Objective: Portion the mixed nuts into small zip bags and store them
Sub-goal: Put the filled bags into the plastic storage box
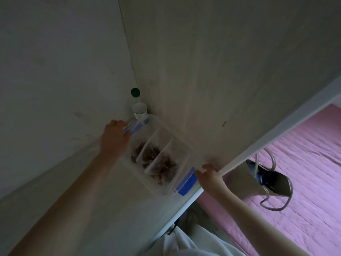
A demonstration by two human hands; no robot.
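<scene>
- Head view: a clear, hard-plastic box (178, 138) lies on a pale wood-grain shelf (212, 80), in the corner by the wall. It is rectangular, with a blue clip latch (186, 182) at each end.
- Inside it, three glossy zip bags (147, 154) stand side by side, holding brown, lumpy nuts (164, 167).
- The left hand (115, 137) grips the box's far end, fingers curled at the latch there.
- The right hand (210, 177) is at the near end, fingers loosely spread and fingertips touching the latch.
- Beyond the box are two round bottles — a green-capped bottle (135, 92) and a white-capped bottle (139, 109).
- To the right, a beige bag (276, 185) with cord handles lies on a quilted pink bed cover (304, 154).
</scene>
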